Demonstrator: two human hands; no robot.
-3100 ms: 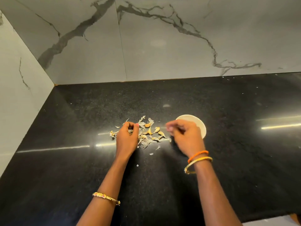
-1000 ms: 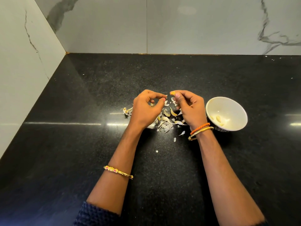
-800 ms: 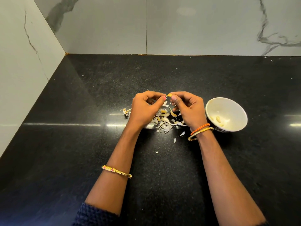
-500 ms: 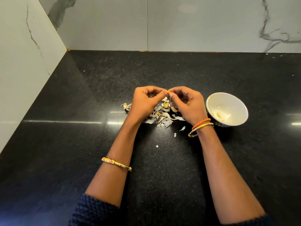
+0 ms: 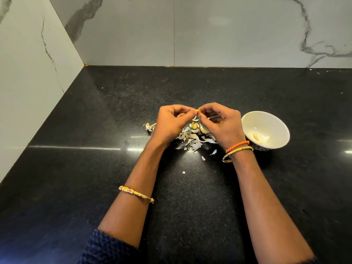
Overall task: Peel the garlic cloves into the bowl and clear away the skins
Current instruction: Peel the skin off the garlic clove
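Note:
Both hands meet above a pile of garlic cloves and papery skins [image 5: 194, 138] on the black counter. My left hand [image 5: 170, 122] and my right hand [image 5: 221, 123] pinch one small yellowish garlic clove [image 5: 198, 111] between their fingertips. A white bowl [image 5: 265, 130] stands just right of my right wrist, with a few peeled cloves [image 5: 257, 137] inside. A garlic stem end [image 5: 149, 126] lies left of my left hand. Part of the pile is hidden under the hands.
Stray skin flakes [image 5: 203, 158] lie on the counter [image 5: 95, 178] toward me. Marble walls [image 5: 209, 31] close off the back and the left side, meeting in a corner at the far left.
My hands came together from the pile and lifted one clove; both now pinch it. The view tilted down, bringing the bowl's inside into sight.

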